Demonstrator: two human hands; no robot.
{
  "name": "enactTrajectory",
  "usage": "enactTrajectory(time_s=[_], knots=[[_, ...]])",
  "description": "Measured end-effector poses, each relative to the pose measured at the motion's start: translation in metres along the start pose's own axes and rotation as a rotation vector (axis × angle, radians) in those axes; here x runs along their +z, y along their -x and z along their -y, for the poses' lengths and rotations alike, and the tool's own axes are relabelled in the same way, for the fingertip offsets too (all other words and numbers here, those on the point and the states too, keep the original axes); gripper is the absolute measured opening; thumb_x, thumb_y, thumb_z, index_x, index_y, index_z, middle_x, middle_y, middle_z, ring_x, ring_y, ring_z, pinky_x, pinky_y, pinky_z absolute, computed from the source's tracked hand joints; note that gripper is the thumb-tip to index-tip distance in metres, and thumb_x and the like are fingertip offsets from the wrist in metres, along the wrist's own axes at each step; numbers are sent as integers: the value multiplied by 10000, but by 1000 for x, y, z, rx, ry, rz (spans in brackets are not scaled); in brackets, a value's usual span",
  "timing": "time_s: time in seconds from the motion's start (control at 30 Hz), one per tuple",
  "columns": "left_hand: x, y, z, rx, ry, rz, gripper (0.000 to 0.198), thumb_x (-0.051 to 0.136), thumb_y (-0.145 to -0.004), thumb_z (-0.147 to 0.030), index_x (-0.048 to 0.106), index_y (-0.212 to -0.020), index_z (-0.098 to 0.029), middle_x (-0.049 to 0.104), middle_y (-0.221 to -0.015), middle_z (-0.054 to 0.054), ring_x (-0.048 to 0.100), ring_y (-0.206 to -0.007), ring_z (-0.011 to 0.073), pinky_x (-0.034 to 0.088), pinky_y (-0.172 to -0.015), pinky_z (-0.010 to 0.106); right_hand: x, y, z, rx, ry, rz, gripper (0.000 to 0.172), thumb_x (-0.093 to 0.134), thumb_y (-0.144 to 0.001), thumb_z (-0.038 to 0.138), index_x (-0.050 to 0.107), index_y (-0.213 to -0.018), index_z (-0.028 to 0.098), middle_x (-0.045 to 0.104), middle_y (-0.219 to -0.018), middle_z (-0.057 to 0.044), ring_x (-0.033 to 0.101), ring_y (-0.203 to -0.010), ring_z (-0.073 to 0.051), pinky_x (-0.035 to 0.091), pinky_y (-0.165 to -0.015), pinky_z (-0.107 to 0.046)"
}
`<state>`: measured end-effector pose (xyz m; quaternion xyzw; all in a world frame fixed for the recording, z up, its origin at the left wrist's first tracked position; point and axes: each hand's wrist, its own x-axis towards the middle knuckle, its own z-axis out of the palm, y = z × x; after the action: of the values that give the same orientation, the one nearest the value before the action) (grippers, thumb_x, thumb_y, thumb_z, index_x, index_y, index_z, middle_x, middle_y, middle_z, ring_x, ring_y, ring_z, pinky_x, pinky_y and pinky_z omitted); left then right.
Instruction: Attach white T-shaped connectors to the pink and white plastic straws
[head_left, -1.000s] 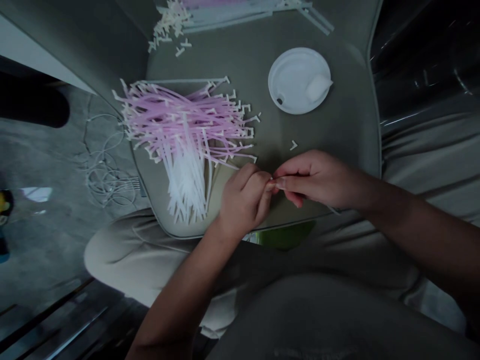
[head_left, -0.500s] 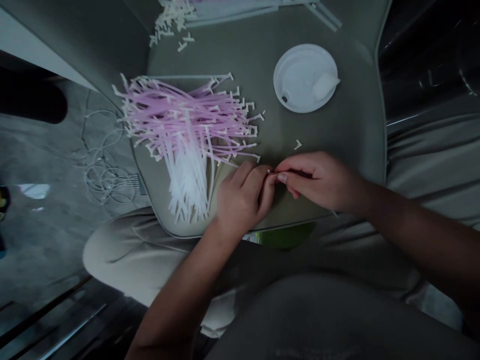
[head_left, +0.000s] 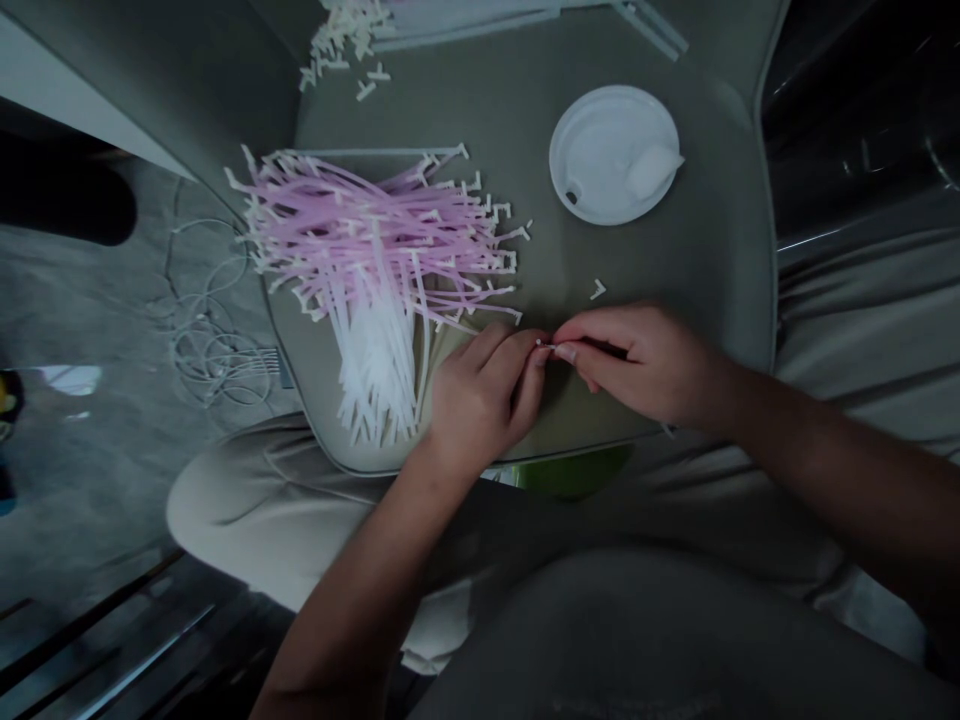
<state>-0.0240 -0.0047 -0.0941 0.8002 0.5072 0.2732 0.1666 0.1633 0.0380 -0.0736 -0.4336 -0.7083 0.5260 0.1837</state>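
Far left, coiled white cable [head_left: 214, 350] on the grey floor. Pink-and-white plastic strips [head_left: 375, 240] w/ small T-ends lie in a loose heap at 10 o'clock from the hands, on a grey-green padded seat [head_left: 712, 200]; cream offcuts [head_left: 341, 45] sit at 11 o'clock. Left hand [head_left: 480, 400] and right hand [head_left: 645, 365] meet at the fingertips, both pinching a tiny white piece [head_left: 540, 343] held between them, which shows clearer now than a sec ago. Other fingers curled, not clenched. At 1 o'clock, a loose L-shaped bit [head_left: 597, 290]; further out, a white plastic cup lid [head_left: 604, 155] w/ a cotton wad [head_left: 652, 172] on it.
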Motion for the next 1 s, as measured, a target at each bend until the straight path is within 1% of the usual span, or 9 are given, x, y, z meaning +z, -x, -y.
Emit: enactTrajectory(time_s=[0.2,0.4,0.57,0.67,0.73,0.8,0.9,0.97,1.0], knots=[[-2,0,5,52,-42,44,130,482,-944,-208,599,-946,-153,631,-809,57,556,-704,148,420,-629,266,1,2,-3,-66,74,-9,200,534,-923,261,697,-842,176,627,-653,20,520,-612,-101,372,-629,-239],[-4,0,4,70,-76,98,176,461,-942,-250,590,-849,-175,597,-736,36,528,-654,147,384,-598,276,2,2,-4,-96,159,-34,182,531,-911,220,707,-885,177,673,-708,6,551,-625,-107,389,-634,-237],[-3,0,3,81,-91,102,228,474,-953,-299,660,-917,-173,630,-762,43,552,-676,150,392,-612,276,6,0,-9,-142,183,-133,200,532,-914,239,718,-899,167,725,-814,-22,604,-700,-119,416,-661,-233],[0,2,3,109,-142,67,257,494,-960,-329,694,-1020,-179,658,-783,47,581,-692,153,399,-622,275,7,-1,-12,-150,160,-229,220,534,-919,268,723,-926,155,723,-813,-26,596,-669,-115,426,-656,-237],[2,3,3,114,-177,37,273,506,-962,-338,696,-1080,-181,678,-796,50,606,-708,157,407,-634,277,4,-3,-14,-156,144,-318,234,539,-917,290,725,-934,149,715,-798,-28,588,-653,-117,432,-653,-243],[5,4,3,108,-208,4,281,516,-961,-346,701,-1099,-186,694,-801,51,625,-718,160,408,-637,283,-1,-5,-15,-146,154,-430,242,550,-909,310,725,-932,145,694,-757,-25,581,-646,-126,433,-647,-254],[8,5,2,94,-251,-21,288,510,-964,-365,722,-1052,-190,706,-795,55,635,-709,163,394,-628,290,-11,-9,-21,-123,154,-576,268,537,-915,340,720,-953,149,647,-691,-13,562,-613,-132,425,-615,-264],[9,4,1,76,-293,-21,315,487,-972,-384,731,-997,-187,705,-786,57,636,-699,170,377,-610,294,-16,-14,-29,-160,122,-676,267,538,-912,343,715,-943,145,623,-658,-9,561,-609,-136,423,-604,-266],[10,2,0,64,-319,-15,333,472,-976,-394,733,-969,-187,703,-783,58,638,-700,176,368,-599,297,-18,-17,-33,-178,107,-710,267,542,-910,340,713,-946,138,632,-673,-15,571,-622,-138,426,-610,-268]])
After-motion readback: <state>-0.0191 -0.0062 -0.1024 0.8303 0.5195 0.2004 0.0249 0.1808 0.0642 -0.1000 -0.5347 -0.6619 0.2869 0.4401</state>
